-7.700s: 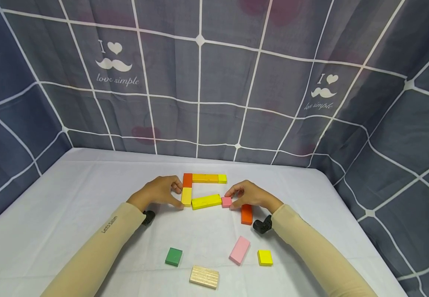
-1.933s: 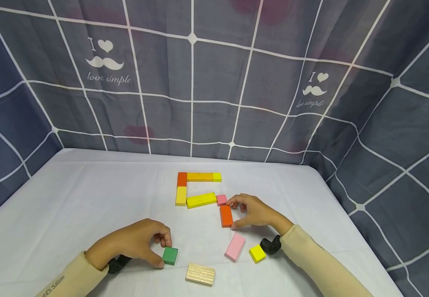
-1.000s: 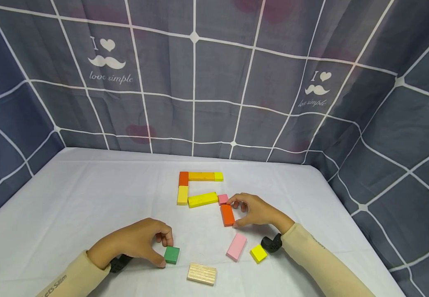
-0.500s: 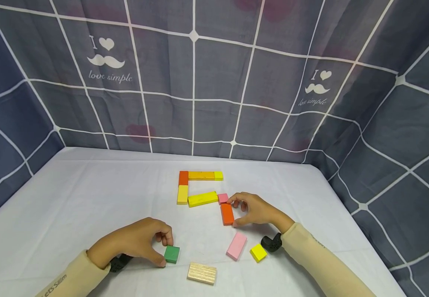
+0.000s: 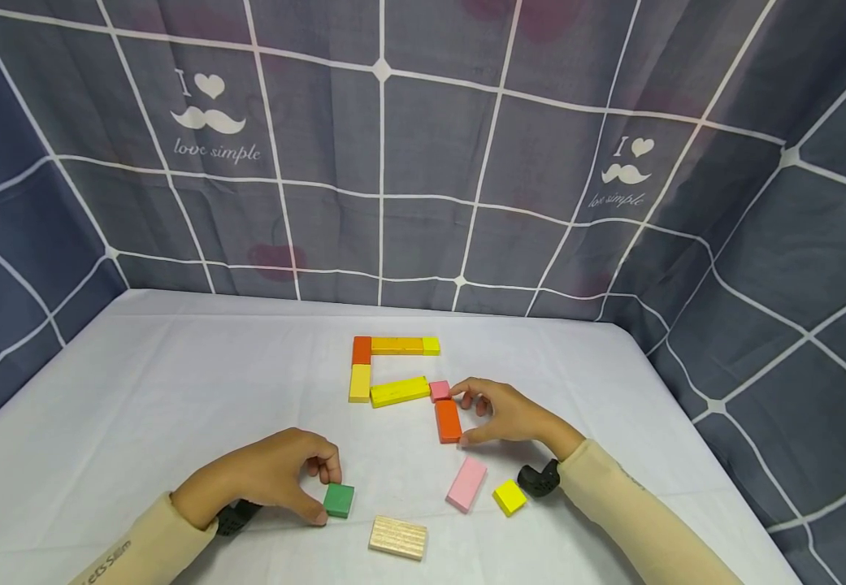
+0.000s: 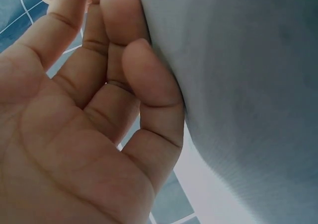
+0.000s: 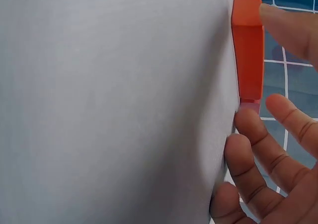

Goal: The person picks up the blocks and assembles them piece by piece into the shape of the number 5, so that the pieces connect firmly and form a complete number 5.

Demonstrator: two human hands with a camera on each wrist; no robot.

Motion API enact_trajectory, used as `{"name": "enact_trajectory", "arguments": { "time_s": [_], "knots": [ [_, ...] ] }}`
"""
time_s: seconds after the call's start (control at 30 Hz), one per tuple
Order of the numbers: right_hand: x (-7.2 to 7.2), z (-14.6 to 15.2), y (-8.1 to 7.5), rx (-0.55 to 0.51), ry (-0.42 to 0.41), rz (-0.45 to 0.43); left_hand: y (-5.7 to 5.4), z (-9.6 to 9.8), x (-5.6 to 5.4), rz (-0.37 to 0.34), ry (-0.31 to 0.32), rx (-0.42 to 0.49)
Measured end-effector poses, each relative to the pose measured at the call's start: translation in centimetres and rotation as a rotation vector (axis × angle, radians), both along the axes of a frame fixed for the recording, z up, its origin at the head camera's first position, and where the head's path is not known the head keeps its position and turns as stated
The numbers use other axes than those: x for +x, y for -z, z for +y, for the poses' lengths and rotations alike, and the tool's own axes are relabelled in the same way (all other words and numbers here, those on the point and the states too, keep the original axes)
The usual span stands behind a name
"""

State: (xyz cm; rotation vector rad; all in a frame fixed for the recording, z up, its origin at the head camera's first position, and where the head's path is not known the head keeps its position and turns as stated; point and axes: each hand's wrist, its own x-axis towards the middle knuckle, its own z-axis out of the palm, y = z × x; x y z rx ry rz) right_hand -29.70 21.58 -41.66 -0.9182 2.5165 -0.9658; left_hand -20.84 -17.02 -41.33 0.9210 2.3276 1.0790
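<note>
In the head view, my left hand (image 5: pixel 279 471) rests low over the table, thumb and forefinger at opposite edges of a green block (image 5: pixel 339 500). The left wrist view shows that hand's curled fingers (image 6: pixel 151 75); the block is hidden there. My right hand (image 5: pixel 506 413) spans the right side of an orange block (image 5: pixel 448 422). The right wrist view puts the thumb (image 7: pixel 288 33) against one end of the orange block (image 7: pixel 249 60), the loosely bent forefinger just off its other end. A small pink block (image 5: pixel 440 391) sits at the orange block's far end.
Beyond the hands, yellow (image 5: pixel 400 392), pale yellow (image 5: pixel 360 383), red (image 5: pixel 362 350), amber (image 5: pixel 396 346) and small yellow (image 5: pixel 431 346) blocks form a bent line. Nearer lie a pink block (image 5: pixel 466 484), a yellow block (image 5: pixel 509 498) and a plain wooden block (image 5: pixel 398 538).
The right hand let go of the small pink block and brought the orange block left, beneath it. The left hand left the pale yellow block for the green one. Lately the right hand edged slightly right.
</note>
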Motion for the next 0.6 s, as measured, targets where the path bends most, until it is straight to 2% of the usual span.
{"name": "enact_trajectory", "arguments": {
  "time_s": [0.33,0.5,0.6],
  "knots": [
    [0.9,1.3,-0.2,-0.112,-0.002,-0.054,0.2,0.0,-0.1,0.006,0.003,0.0],
    [1.8,1.9,-0.6,-0.14,-0.006,-0.037,0.2,0.0,-0.2,0.01,0.003,-0.005],
    [2.4,2.1,-0.9,-0.147,-0.038,-0.015,0.2,0.0,-0.2,0.013,0.006,-0.003]
  ]
}}
